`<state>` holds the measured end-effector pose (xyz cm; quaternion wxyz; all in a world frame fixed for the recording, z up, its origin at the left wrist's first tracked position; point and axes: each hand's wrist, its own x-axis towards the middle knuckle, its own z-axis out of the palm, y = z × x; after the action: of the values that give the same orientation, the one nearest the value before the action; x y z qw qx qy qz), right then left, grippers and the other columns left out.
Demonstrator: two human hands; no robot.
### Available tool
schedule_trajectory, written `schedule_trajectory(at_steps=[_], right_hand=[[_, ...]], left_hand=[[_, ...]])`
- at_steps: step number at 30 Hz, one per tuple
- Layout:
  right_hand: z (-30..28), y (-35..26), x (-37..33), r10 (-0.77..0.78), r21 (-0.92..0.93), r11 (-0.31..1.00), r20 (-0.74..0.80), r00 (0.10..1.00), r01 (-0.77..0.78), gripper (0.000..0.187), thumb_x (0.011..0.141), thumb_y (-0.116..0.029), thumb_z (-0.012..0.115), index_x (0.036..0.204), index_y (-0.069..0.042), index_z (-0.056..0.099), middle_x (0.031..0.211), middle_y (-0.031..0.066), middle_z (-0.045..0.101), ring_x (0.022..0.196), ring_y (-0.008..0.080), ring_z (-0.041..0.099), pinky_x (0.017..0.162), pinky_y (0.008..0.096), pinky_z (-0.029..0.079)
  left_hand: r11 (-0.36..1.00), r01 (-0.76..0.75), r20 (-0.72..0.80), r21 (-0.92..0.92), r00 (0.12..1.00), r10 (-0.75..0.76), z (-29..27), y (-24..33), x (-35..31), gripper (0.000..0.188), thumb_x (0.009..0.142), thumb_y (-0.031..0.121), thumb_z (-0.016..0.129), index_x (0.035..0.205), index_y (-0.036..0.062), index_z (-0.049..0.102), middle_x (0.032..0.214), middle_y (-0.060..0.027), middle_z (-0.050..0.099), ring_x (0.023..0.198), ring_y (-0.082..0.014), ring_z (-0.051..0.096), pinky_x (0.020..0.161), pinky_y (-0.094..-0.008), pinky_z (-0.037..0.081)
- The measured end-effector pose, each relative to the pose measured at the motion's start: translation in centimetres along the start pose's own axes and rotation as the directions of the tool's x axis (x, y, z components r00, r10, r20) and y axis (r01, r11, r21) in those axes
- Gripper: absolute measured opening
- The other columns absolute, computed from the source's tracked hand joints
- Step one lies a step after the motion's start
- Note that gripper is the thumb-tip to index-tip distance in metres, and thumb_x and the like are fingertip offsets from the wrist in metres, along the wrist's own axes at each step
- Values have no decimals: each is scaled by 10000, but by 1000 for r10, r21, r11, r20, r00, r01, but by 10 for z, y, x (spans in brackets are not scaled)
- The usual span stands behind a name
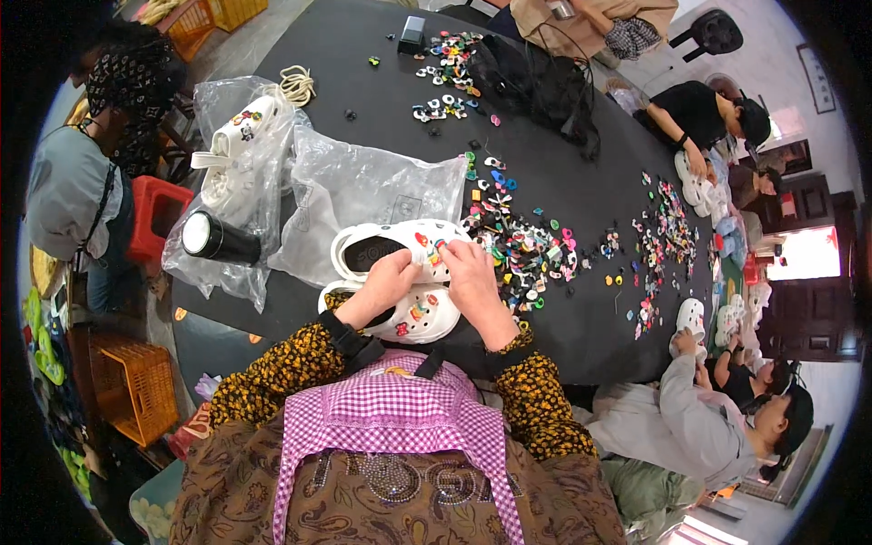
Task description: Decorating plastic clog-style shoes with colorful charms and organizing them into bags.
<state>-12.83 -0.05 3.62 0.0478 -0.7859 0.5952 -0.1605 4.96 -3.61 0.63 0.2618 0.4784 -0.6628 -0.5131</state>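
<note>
Two white clogs lie side by side at the near edge of the black table, toes to the right. My left hand (389, 283) has its fingers closed on the near side of the farther clog (405, 232). The fingers of my right hand (474, 283) pinch at a small colourful shoe charm (440, 247) on that clog's toe; the fingertips partly cover it. The nearer clog (441, 320) sits under my wrists, with several charms on its upper, among them a red bow (401, 329). Right of the clogs spreads a loose pile of charms (527, 250).
Clear plastic bags (381, 173) lie left and beyond, one with another white clog (238, 136). A black cylinder (218, 238) stands by them. More charms (663, 250) and a black bag (545, 86) cover parts of the table (363, 73). Other people work around it.
</note>
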Motion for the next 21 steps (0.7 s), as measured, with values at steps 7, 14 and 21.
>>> schedule_trajectory(at_steps=[7, 14, 21], right_hand=[[2, 2, 10, 4, 4, 1000, 87, 996, -5, 287, 754, -51, 520, 1024, -56, 617, 1020, 57, 539, 996, 253, 477, 801, 392, 362], [2, 6, 15, 47, 28, 998, 115, 992, -50, 314, 747, -29, 519, 1038, -79, 628, 1030, 51, 553, 998, 255, 488, 814, 392, 378], [-4, 3, 13, 125, 133, 983, 23, 992, -127, 363, 721, -13, 555, 1070, -84, 626, 1038, 65, 556, 1012, 266, 494, 835, 410, 387]], left_hand=[[997, 13, -6, 73, 1000, -13, -3, 7, 0, 231, 830, 207, 511, 760, -13, 516, 728, -235, 568, 729, -406, 577, 654, -462, 445], [997, 20, -40, 77, 999, -17, 0, 5, 3, 239, 847, 222, 512, 792, -10, 530, 755, -240, 579, 756, -410, 582, 658, -461, 447], [998, 12, -25, -67, 1000, -14, -8, 5, 3, 262, 861, 228, 549, 887, -31, 578, 815, -212, 617, 781, -329, 621, 701, -388, 478]])
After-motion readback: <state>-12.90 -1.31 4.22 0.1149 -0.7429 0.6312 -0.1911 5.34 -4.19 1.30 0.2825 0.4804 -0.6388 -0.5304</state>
